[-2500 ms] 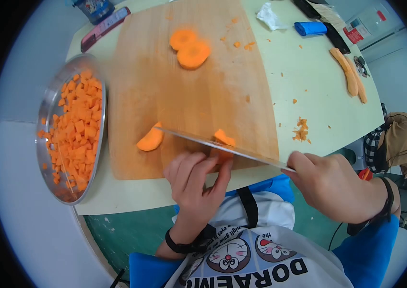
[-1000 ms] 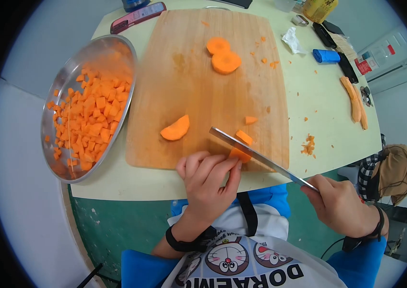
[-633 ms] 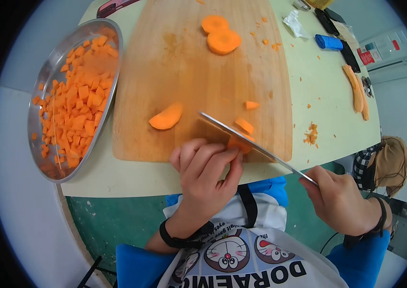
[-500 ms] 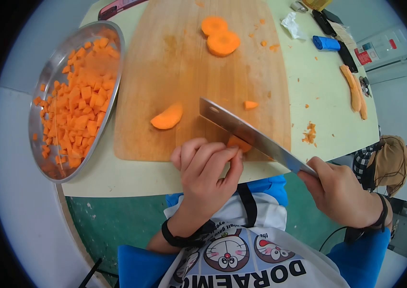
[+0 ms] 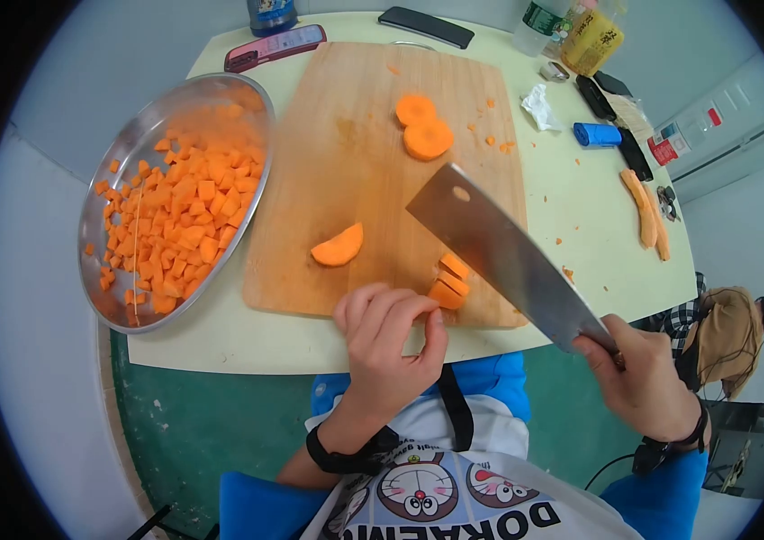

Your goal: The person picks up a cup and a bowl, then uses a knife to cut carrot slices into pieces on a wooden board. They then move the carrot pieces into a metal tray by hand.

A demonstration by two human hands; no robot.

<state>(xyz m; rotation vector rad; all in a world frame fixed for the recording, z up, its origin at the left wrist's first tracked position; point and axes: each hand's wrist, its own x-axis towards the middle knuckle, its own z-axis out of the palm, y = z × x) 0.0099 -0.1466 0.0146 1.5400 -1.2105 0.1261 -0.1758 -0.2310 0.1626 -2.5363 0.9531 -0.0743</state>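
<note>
My right hand [image 5: 638,373] grips the handle of a cleaver [image 5: 512,256], its broad blade raised and tilted over the right part of a wooden cutting board [image 5: 382,198]. Several cut strips of a carrot piece [image 5: 447,294] lie together near the board's front edge, left of the blade. Curled at that edge, my left hand [image 5: 388,337] has its index fingertip and thumb against the nearest strip. Farther left on the board is a half-round carrot piece [image 5: 339,247]. Two thick carrot rounds [image 5: 428,139] lie toward the back, one overlapping the other.
A steel oval tray [image 5: 266,153] of diced carrot stands left of the board. Phones [image 5: 427,27], bottles [image 5: 539,27], a crumpled tissue [image 5: 539,108], a blue roll [image 5: 596,135] and long peeled carrots [image 5: 641,209] lie around the table. Carrot scraps dot the right side.
The cleaver has lifted off the carrot and its blade has turned, showing more of its face. Separate strips now show where the piece was. The view has tilted up, revealing more of the table's back.
</note>
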